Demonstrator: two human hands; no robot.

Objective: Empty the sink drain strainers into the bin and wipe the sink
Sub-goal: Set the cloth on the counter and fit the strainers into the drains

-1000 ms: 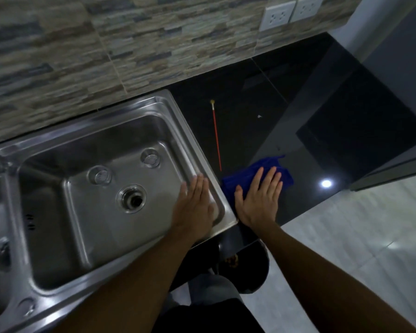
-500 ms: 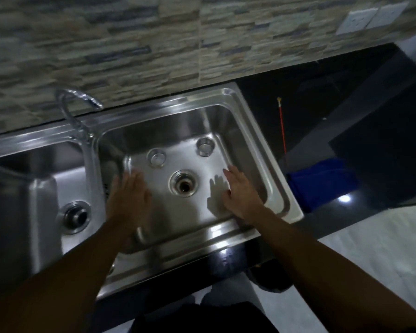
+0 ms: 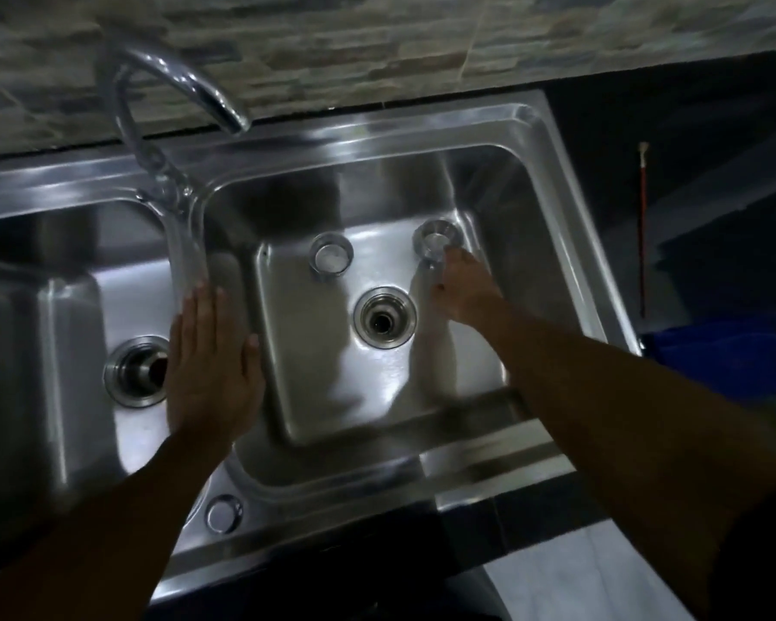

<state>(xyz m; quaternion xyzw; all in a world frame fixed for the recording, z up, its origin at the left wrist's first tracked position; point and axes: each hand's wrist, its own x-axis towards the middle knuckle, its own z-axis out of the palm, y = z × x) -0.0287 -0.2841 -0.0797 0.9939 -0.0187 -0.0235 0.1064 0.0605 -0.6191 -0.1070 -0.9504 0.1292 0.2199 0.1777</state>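
The double steel sink (image 3: pixel 359 481) fills the view. Two small strainer cups stand on the right basin's floor behind its uncovered drain (image 3: pixel 385 322): one at the middle (image 3: pixel 331 257), one to the right (image 3: pixel 435 238). My right hand (image 3: pixel 464 289) reaches into this basin, and its fingertips touch the right strainer's near edge; blur hides whether they grip it. My left hand (image 3: pixel 211 365) lies flat with fingers spread on the divider between the basins, holding nothing. The left basin's drain (image 3: pixel 133 372) shows beside it.
A curved chrome tap (image 3: pixel 171 82) rises over the divider at the back. A blue cloth (image 3: pixel 717 356) lies on the black counter right of the sink, with a thin red stick (image 3: pixel 642 226) behind it. A stone-tiled wall runs along the back.
The view has swung left from the cloth to the sink. My right hand left the cloth and moved forward to the right strainer. My left hand moved to the divider.
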